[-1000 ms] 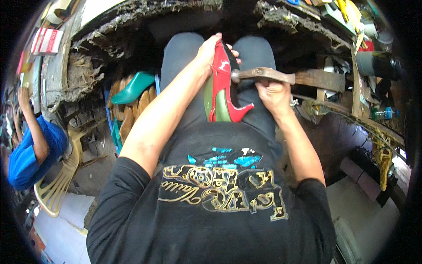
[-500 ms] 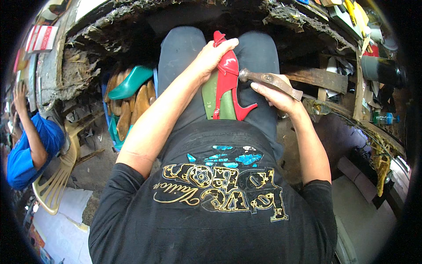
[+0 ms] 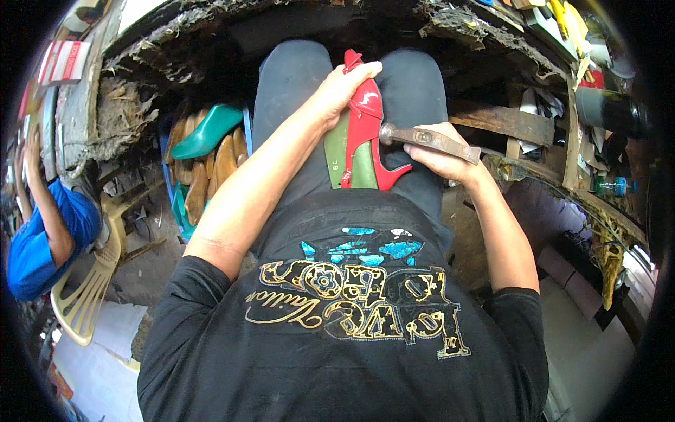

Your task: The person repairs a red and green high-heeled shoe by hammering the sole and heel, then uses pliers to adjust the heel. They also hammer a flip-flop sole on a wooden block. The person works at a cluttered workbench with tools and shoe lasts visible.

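Across my lap lies a glossy red high-heeled shoe with a green shoe last inside it. My left hand is closed around its toe end, thumb over the top. In my right hand is a hammer, gripped close to its worn metal head. The hammer's round face meets the side of the shoe just above the heel part, or is very near it; I cannot tell if they touch. The hammer's handle is mostly hidden by my hand.
Left of my legs, a blue crate holds several brown and green shoe lasts. A person in a blue shirt sits on a beige plastic chair at far left. A ragged-edged workbench runs ahead; a plastic bottle lies at right.
The hammer head has shifted slightly down along the shoe's side, and my right hand has turned a little with it. My left hand and the shoe stay nearly in place.
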A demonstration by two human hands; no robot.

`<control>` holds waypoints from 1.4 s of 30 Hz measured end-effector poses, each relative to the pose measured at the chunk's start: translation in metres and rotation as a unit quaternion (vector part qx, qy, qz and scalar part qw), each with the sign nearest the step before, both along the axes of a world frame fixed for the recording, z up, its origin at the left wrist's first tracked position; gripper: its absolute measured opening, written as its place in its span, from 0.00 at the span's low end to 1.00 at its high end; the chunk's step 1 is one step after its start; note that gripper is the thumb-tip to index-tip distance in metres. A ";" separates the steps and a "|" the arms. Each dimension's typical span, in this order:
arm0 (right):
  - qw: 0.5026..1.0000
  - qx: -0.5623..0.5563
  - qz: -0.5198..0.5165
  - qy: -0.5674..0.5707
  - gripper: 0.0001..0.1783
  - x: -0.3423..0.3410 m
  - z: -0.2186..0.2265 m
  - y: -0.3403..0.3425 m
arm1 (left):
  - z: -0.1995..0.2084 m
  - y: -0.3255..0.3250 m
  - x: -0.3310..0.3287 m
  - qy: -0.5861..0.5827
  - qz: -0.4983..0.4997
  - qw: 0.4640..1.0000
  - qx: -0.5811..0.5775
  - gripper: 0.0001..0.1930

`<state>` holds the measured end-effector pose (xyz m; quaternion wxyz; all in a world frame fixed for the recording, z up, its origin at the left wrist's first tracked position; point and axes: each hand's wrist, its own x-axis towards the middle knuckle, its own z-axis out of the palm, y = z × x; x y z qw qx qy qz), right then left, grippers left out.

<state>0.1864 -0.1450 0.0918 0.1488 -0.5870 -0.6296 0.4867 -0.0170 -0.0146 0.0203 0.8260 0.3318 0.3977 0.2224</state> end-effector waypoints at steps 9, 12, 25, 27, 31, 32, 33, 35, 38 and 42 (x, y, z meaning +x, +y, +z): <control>0.995 -0.052 0.081 -0.015 0.08 0.003 0.009 0.004 | 0.000 -0.002 0.000 0.011 0.006 1.000 -0.001 0.16; 0.997 -0.069 0.030 0.031 0.08 0.001 0.011 0.003 | -0.002 -0.002 0.000 0.009 0.013 1.000 0.002 0.16; 0.997 -0.063 0.025 0.031 0.08 0.001 0.002 -0.004 | -0.004 -0.003 -0.001 0.005 0.003 1.000 0.015 0.17; 0.995 -0.082 0.022 0.047 0.08 0.001 0.003 -0.002 | -0.005 -0.003 -0.002 0.005 -0.001 1.000 0.018 0.17; 0.996 -0.074 0.047 0.035 0.08 0.002 0.004 0.001 | -0.007 -0.002 -0.001 0.013 -0.001 0.999 0.030 0.17; 0.996 -0.072 0.050 0.032 0.08 0.002 0.005 0.002 | -0.006 -0.003 -0.001 0.016 0.002 0.999 0.034 0.18; 0.996 -0.062 0.054 0.045 0.09 0.002 0.005 0.001 | -0.006 -0.003 0.000 0.017 0.003 0.999 0.031 0.18; 0.993 -0.093 0.050 0.045 0.09 0.001 0.005 -0.001 | -0.004 -0.003 0.000 0.022 0.006 0.999 0.022 0.18; 0.992 -0.115 0.057 0.021 0.11 -0.001 0.005 -0.007 | -0.002 -0.004 0.000 0.014 0.007 1.000 0.020 0.18; 0.983 -0.158 -0.073 0.052 0.17 -0.003 0.007 -0.008 | -0.005 -0.003 0.000 0.022 0.002 0.999 0.024 0.18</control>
